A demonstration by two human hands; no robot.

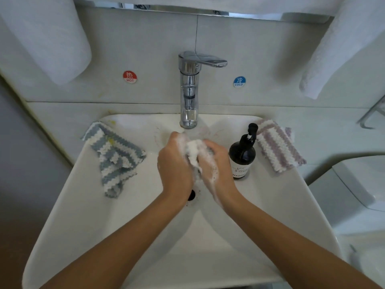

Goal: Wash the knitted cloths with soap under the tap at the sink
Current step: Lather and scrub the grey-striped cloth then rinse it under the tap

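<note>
A white sink (87, 205) sits below a chrome tap (188, 97); just under its spout the left hand (175, 163) and right hand (218, 163) both clutch a lathered cloth (193, 153). A blue-striped cloth (114, 157) lies left of the tap, a purple-striped cloth (277, 144) right. Soapy, slippery fingers could let the wad slide onto the drain (191, 195), or an elbow could knock over the soap bottle (242, 155) right of the tap.

Three knitted cloths: one blue-and-white striped (113, 157) at nine o'clock, one purple-and-white striped (278, 144) at three o'clock, one lathered white wad (193, 152) at centre. One dark pump soap bottle (242, 155). One chrome tap (189, 88) at twelve. Two hanging white towels (52, 38) (341, 49). Two round stickers, red (130, 76) and blue (239, 81).
</note>
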